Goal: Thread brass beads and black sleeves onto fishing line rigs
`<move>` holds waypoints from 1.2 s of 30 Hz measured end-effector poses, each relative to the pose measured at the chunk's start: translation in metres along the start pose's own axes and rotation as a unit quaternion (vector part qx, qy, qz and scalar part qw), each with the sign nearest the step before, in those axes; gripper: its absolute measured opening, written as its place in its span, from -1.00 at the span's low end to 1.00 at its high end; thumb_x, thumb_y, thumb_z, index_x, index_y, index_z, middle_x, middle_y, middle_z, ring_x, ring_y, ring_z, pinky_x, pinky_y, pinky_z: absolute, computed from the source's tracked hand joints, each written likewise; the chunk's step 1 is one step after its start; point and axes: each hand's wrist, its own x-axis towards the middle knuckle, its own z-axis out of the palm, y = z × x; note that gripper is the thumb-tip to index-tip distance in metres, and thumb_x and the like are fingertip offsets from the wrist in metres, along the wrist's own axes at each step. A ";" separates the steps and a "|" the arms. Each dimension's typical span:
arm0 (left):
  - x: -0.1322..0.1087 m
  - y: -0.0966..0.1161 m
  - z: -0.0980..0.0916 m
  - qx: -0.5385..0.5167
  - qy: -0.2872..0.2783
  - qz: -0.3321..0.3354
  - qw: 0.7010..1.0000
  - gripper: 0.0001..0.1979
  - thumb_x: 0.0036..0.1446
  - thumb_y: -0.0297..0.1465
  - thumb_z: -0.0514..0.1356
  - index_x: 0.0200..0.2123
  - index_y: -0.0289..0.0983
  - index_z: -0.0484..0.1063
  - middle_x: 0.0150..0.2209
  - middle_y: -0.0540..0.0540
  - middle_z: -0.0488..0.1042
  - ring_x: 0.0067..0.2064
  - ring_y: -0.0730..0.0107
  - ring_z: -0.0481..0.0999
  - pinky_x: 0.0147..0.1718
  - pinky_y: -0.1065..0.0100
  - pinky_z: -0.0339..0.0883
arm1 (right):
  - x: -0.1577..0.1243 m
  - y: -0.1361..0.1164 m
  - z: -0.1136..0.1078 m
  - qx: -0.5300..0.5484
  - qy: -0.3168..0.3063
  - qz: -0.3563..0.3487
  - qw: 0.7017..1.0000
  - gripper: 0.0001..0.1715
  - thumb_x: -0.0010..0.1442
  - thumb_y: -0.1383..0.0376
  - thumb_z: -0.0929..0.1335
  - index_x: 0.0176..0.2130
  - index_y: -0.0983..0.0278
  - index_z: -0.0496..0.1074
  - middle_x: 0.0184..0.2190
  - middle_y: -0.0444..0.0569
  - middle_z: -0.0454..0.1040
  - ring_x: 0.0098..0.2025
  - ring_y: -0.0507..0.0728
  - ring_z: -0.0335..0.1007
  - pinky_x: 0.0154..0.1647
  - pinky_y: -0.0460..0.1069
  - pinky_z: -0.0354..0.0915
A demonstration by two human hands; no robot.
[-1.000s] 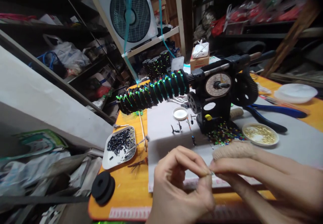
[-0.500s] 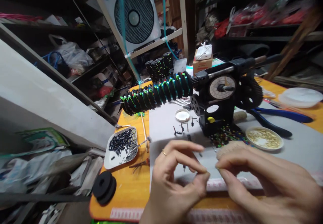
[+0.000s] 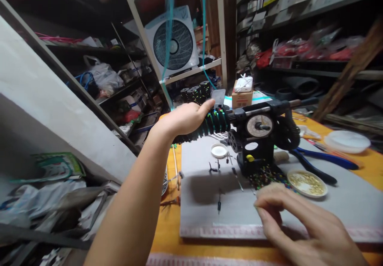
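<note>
While my left hand (image 3: 188, 118) covers part of row of black spools (image 3: 217, 123) at centre of frame, fingers out of sight; cannot tell if gripping. Right hand (image 3: 308, 226), lower right, well apart: thumb and forefinger pinched together, on what, cannot tell. Best, I judge: light left touch, coloured strands undisturbed; right pinch steady, clear of loose beads (image 3: 266, 175). Dial (image 3: 259, 126) marks, carton (image 3: 241, 99) print: too small to read. No brand legible.
</note>
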 end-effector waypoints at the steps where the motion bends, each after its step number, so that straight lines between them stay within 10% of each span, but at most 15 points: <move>1: -0.003 0.001 0.001 0.018 -0.030 0.015 0.999 -0.47 0.41 -0.12 0.30 -0.62 -0.15 0.42 -0.61 0.00 0.49 -0.53 0.17 0.60 -0.39 0.25 0.49 | -0.002 0.002 0.001 0.002 0.011 0.023 1.000 -0.75 0.37 0.07 0.46 -0.30 0.14 0.53 -0.42 -0.08 0.51 -0.38 0.14 0.53 -0.49 -0.07 0.48; 5: -0.028 0.014 0.004 0.100 -0.074 0.063 0.990 -0.58 0.54 -0.27 0.05 -0.37 -0.18 0.55 -0.46 -0.11 0.58 -0.36 0.03 0.67 -0.22 0.13 0.53 | -0.006 0.006 0.003 0.018 0.041 0.064 0.997 -0.63 0.33 -0.07 0.47 -0.32 0.14 0.56 -0.42 -0.05 0.50 -0.35 0.19 0.52 -0.45 -0.03 0.49; 11: -0.063 0.019 0.025 0.167 0.024 0.101 0.981 -0.48 0.55 -0.15 0.02 0.16 -0.46 0.55 0.06 -0.52 0.66 0.11 -0.28 0.66 0.26 -0.22 0.34 | -0.009 0.008 -0.001 0.027 -0.032 0.040 0.998 -0.71 0.35 0.03 0.47 -0.31 0.15 0.54 -0.41 -0.07 0.55 -0.37 0.16 0.55 -0.45 -0.05 0.48; 14: -0.093 0.031 0.028 0.161 0.118 0.165 0.966 -0.59 0.57 -0.31 0.06 0.30 -0.38 0.46 0.32 -0.43 0.55 0.42 -0.18 0.42 0.50 -0.18 -0.06 | -0.015 0.008 -0.002 0.033 -0.047 0.029 0.998 -0.81 0.42 0.17 0.42 -0.28 0.13 0.52 -0.40 -0.12 0.56 -0.40 0.10 0.57 -0.48 -0.11 0.46; 16: -0.126 0.049 0.028 0.104 0.175 0.198 0.959 -0.66 0.52 -0.45 0.11 0.27 -0.27 0.47 0.29 -0.33 0.57 0.43 -0.11 0.35 0.44 -0.12 0.06 | -0.020 0.007 -0.003 0.038 -0.054 0.020 0.998 -0.83 0.45 0.23 0.40 -0.26 0.10 0.49 -0.40 -0.19 0.55 -0.44 0.05 0.57 -0.48 -0.15 0.46; 20: -0.202 0.089 0.039 -0.120 0.091 0.020 0.988 -0.77 0.34 -0.57 0.29 -0.03 -0.16 0.56 -0.14 -0.07 0.62 -0.04 0.17 0.53 0.05 0.12 0.32 | -0.029 0.007 -0.001 0.052 -0.050 0.021 0.997 -0.86 0.50 0.24 0.38 -0.20 0.07 0.45 -0.39 -0.25 0.55 -0.41 0.00 0.58 -0.39 -0.20 0.48; 24: -0.248 0.110 0.058 -0.295 0.033 -0.180 0.938 -0.62 0.27 -0.65 0.21 -0.01 -0.06 0.53 -0.09 -0.01 0.54 -0.15 0.31 0.53 -0.13 0.26 0.40 | -0.039 0.007 0.001 0.080 -0.036 0.049 0.995 -0.86 0.50 0.22 0.38 -0.20 0.08 0.43 -0.35 -0.19 0.54 -0.34 0.03 0.57 -0.37 -0.20 0.47; 36: -0.251 0.120 0.076 -0.506 0.059 -0.321 0.799 -0.82 0.16 -0.58 0.41 -0.33 -0.16 0.69 -0.33 0.00 0.66 -0.27 0.35 0.57 -0.22 0.38 0.45 | -0.041 0.004 -0.005 0.070 -0.065 0.001 0.995 -0.92 0.50 0.32 0.37 -0.10 0.11 0.43 -0.30 -0.21 0.54 -0.33 -0.04 0.56 -0.31 -0.24 0.45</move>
